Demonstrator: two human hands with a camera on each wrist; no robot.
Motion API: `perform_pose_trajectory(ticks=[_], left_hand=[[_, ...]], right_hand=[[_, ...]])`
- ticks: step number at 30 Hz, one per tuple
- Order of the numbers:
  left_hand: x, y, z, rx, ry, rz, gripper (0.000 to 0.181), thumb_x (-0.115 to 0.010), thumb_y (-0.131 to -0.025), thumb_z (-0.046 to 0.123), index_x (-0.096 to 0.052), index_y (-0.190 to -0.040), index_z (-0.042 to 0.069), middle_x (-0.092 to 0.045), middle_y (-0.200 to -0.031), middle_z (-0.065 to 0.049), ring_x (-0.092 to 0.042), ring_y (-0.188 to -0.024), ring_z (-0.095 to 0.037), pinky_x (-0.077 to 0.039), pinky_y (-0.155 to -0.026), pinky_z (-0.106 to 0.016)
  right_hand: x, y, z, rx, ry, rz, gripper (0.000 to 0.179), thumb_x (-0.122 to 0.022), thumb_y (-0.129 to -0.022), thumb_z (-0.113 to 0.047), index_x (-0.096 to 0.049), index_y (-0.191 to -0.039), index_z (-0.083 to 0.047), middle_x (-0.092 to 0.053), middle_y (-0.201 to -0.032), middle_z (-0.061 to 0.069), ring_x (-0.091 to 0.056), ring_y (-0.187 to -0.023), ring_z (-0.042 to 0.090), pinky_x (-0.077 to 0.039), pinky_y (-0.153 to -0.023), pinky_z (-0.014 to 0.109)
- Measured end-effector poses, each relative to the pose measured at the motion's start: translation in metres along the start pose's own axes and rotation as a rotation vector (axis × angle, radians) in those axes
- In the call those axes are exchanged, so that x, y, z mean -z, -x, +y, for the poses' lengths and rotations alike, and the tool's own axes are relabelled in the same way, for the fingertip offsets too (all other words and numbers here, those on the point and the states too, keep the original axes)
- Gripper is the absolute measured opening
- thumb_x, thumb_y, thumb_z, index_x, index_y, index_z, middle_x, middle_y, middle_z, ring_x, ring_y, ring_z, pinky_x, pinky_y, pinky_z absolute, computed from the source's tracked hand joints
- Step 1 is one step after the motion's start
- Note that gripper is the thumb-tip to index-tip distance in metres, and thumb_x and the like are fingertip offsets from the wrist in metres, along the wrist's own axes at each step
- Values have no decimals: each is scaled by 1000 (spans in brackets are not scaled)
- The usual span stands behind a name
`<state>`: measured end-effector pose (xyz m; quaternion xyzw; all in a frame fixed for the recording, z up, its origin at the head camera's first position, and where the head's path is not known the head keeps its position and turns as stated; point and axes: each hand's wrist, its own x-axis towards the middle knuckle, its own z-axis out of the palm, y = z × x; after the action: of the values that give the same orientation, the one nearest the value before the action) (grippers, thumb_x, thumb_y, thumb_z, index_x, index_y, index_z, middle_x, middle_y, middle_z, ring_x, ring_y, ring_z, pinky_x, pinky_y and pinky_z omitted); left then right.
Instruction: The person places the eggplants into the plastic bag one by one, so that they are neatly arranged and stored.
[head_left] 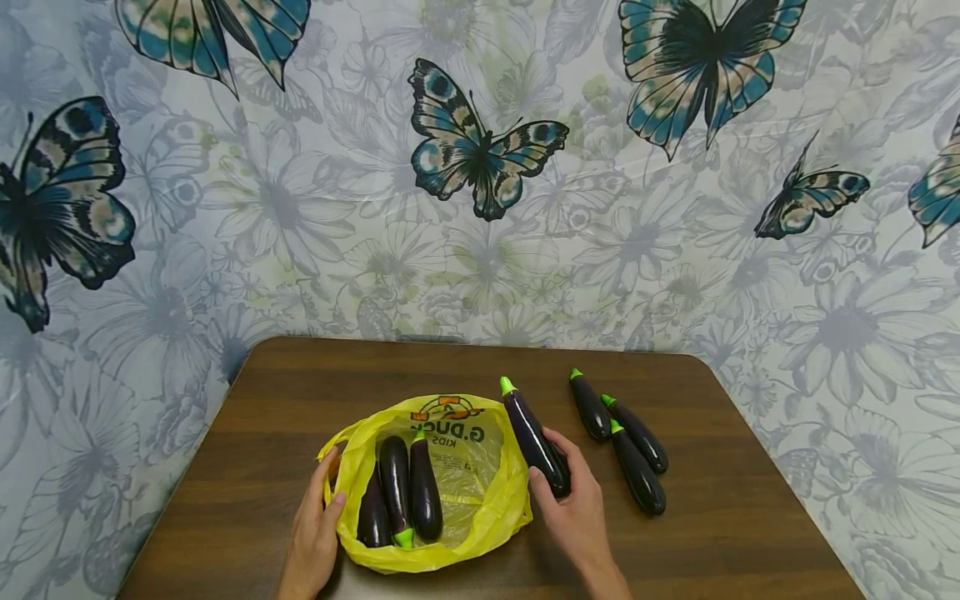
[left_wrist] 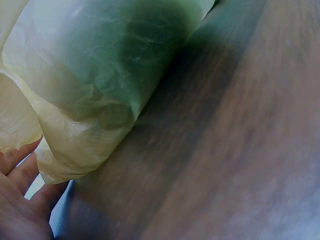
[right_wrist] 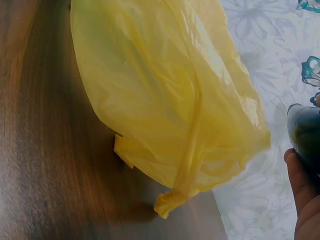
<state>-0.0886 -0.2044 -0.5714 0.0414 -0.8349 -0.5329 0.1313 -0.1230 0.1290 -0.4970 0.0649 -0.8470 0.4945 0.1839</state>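
A yellow plastic bag [head_left: 480, 542] stands with its mouth open on the table, dark lettering printed inside its far wall. Three eggplants [head_left: 395, 483] lie within it, towards its left side. My left hand [head_left: 311, 521] grips the bag's left rim; the left wrist view has its fingers [left_wrist: 25, 172] at the yellow plastic. Just beyond the right rim, my right hand [head_left: 573, 504] holds another eggplant [head_left: 534, 437], its green stem end pointing up and away. In the right wrist view only part of that eggplant [right_wrist: 306, 132] shows, at the right edge.
Three more eggplants [head_left: 637, 467] lie close together on the brown wooden table [head_left: 720, 533], right of my right hand. Behind the table hangs a pale floral backdrop [head_left: 480, 275] with butterflies. A twisted bag handle [right_wrist: 172, 200] hangs by the bag's outer side.
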Motion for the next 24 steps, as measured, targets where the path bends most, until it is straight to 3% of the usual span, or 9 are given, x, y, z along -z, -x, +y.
perform_pose_trajectory(ticks=[7, 17, 20, 24], left_hand=[[0, 1, 0, 0, -4, 9, 54, -40, -113, 29, -27, -163, 14, -33, -166, -16, -27, -152, -24, -12, -104, 3], [1, 0, 1, 26, 6, -11, 55, -39, -113, 32, -27, -162, 12, -30, -166, -17, -28, -150, -43, -10, -105, -1], [1, 0, 1, 22, 3, -9, 55, -39, -113, 32, -27, -162, 12, -31, -166, -17, -29, -150, -41, -10, -105, -1], [0, 0, -1, 3, -2, 5, 54, -40, -113, 30, -28, -162, 13, -33, -166, -16, -28, -151, -30, -12, -105, 1]], right_hand=[[-6, 2, -1, 64, 22, -29, 59, -81, -88, -9, -60, -140, -26, -66, -134, 2, -63, -100, 16, -56, -84, 28], [-13, 3, -3, 179, 69, -79, 59, -83, -87, -12, -62, -140, -28, -65, -138, -3, -66, -116, 18, -57, -91, 31], [-15, 3, -3, 212, 83, -102, 59, -82, -88, -13, -61, -141, -28, -64, -139, -1, -66, -117, 19, -58, -92, 32], [-17, 3, -5, 257, 95, -125, 59, -83, -87, -13, -62, -141, -26, -64, -141, 1, -66, -121, 22, -59, -91, 36]])
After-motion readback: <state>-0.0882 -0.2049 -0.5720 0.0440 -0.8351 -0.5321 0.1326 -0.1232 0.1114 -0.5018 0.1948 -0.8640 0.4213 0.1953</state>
